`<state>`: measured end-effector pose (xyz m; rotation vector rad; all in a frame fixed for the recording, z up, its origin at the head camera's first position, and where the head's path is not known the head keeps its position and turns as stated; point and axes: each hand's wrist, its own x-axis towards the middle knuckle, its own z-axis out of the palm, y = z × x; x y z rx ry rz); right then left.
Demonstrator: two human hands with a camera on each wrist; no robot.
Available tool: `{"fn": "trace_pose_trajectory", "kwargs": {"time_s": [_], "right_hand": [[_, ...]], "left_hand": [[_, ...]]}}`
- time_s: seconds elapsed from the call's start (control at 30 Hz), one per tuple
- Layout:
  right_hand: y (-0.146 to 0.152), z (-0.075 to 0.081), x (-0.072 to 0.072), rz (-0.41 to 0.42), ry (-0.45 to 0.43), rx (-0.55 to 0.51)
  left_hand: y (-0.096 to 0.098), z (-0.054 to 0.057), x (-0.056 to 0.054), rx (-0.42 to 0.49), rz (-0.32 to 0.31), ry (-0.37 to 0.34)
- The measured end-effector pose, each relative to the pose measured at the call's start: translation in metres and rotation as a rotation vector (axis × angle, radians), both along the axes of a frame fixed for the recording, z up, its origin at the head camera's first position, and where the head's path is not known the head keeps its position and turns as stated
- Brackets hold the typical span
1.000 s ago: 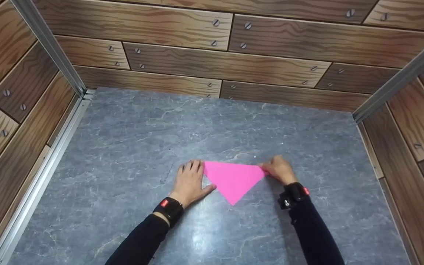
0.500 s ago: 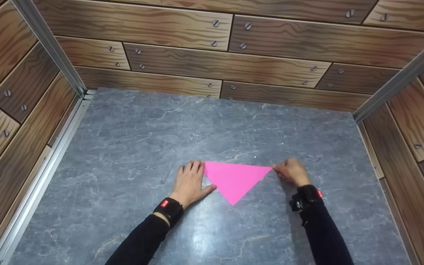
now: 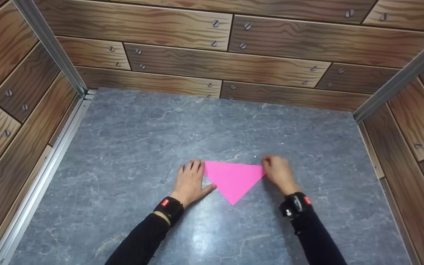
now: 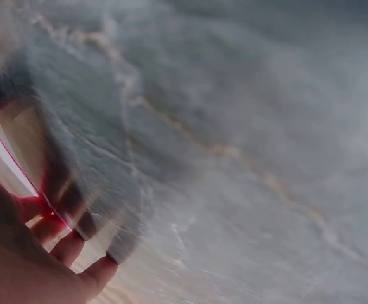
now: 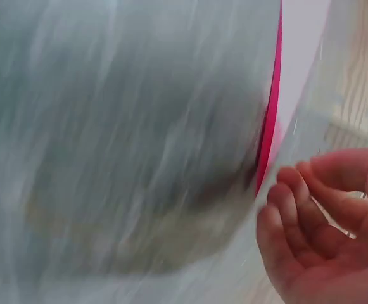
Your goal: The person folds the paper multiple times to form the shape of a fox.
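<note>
A bright pink sheet of paper, folded into a triangle (image 3: 234, 182), lies on the grey marbled surface with its long edge at the far side and its point toward me. My left hand (image 3: 189, 184) rests flat at the left corner, thumb out along the near left edge. In the left wrist view those fingers (image 4: 66, 247) are spread beside a thin strip of the paper. My right hand (image 3: 279, 173) covers the right corner with curled fingers. The right wrist view shows its thumb and fingertips (image 5: 289, 180) close together at the end of the pink edge (image 5: 273, 120).
Wood-patterned panels with printed screw heads form the back wall (image 3: 182, 55) and both sides. Metal rails run along the left edge (image 3: 42, 184) and up the corners. Black bands with cameras sit on both wrists.
My right hand slid outward to the paper's right tip, then came back left over that corner, its fingers now hiding it. The left hand and the paper stayed put.
</note>
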<state>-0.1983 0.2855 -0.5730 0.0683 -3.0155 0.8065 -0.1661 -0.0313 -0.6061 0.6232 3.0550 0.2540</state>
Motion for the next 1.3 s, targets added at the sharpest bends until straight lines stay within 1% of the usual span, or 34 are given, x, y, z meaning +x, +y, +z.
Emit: {"fn": "trace_pose_trajectory", "kwargs": {"time_s": [0.03,0.07,0.17,0.3,0.4,0.53,0.7,0.8,0.9,1.0,1.07,1.2,1.3], "right_hand": [[-0.007,-0.001,0.0,0.033,0.028,0.016],[-0.014,-0.002,0.0,0.061,0.034,0.026],[-0.027,-0.005,0.001,0.138,0.024,0.049],[-0.034,-0.007,0.003,0.178,0.019,0.076],[-0.035,-0.007,0.003,0.187,0.026,0.094],[-0.035,-0.007,0.001,0.186,-0.001,0.107],[-0.034,-0.005,-0.005,0.167,-0.082,0.106],[-0.034,-0.002,-0.009,0.153,-0.136,0.098],[-0.033,-0.001,-0.012,0.154,-0.164,0.082],[-0.033,-0.002,-0.013,0.172,-0.156,0.063],[-0.032,-0.002,-0.011,0.171,-0.144,0.041],[-0.032,-0.001,-0.007,0.16,-0.123,-0.021],[-0.032,0.002,-0.003,0.173,-0.088,-0.061]], "left_hand": [[0.0,0.001,0.0,0.004,-0.001,0.004],[0.001,0.001,0.0,0.007,-0.002,0.009],[0.0,-0.001,0.0,0.013,-0.006,0.009],[-0.001,-0.002,-0.001,0.033,-0.009,0.021],[-0.001,-0.002,0.0,0.042,-0.008,0.037],[-0.001,-0.002,0.001,0.035,-0.003,0.028],[0.0,-0.002,0.002,0.022,0.007,-0.017],[0.002,0.0,0.002,0.036,0.008,-0.024],[0.004,0.003,0.002,0.035,0.01,-0.029],[0.005,0.004,0.002,0.036,0.019,-0.038],[0.006,0.005,0.003,0.052,0.02,-0.028],[0.006,0.008,0.004,0.09,0.003,0.02],[0.005,0.012,0.003,0.107,-0.013,0.066]]}}
